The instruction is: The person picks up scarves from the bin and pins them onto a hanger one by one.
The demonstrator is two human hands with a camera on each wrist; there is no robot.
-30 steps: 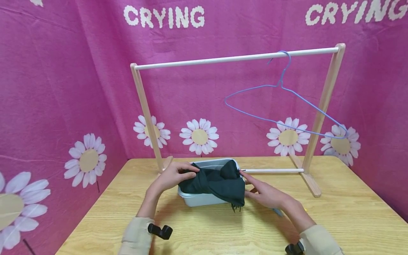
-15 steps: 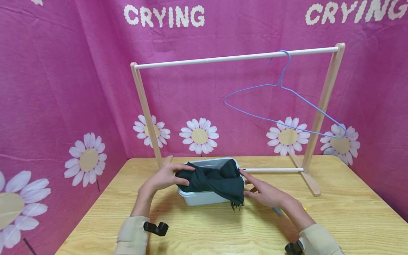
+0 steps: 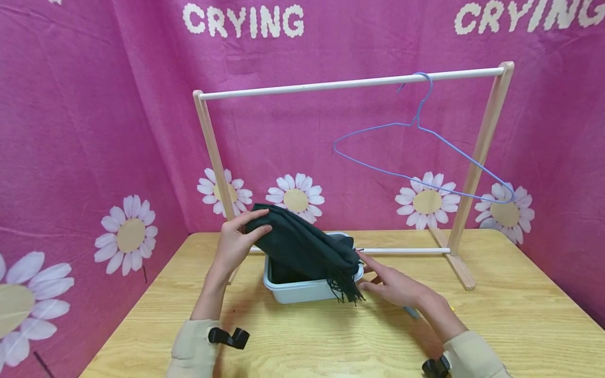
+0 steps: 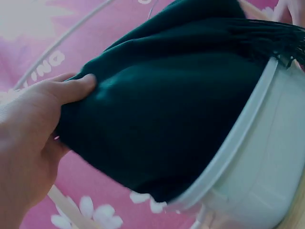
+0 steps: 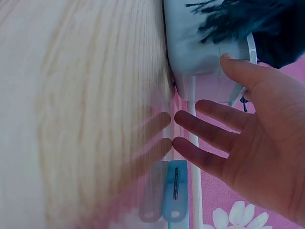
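Observation:
A dark green scarf (image 3: 298,241) with a fringe slants up out of a pale grey plastic bin (image 3: 302,294). My left hand (image 3: 236,241) pinches its raised left end between thumb and fingers; in the left wrist view the thumb of that hand (image 4: 35,112) presses on the cloth (image 4: 152,105). The fringed end hangs over the bin's front right corner. At the bin's right end is my right hand (image 3: 397,287), fingers extended. The right wrist view shows its thumb against the bin wall (image 5: 195,47), with the other fingers of the hand (image 5: 267,138) straight and spread.
Behind the bin stands a wooden rack with a white top rail (image 3: 302,87). A blue wire hanger (image 3: 417,126) hangs on its right half. A blue clothespin (image 5: 175,191) lies on the table (image 3: 302,341) near my right hand. Pink fabric surrounds the table.
My left hand has first shifted left, then risen with the scarf's left end, lifting it above the bin's rim. The right hand stays at the bin's right end.

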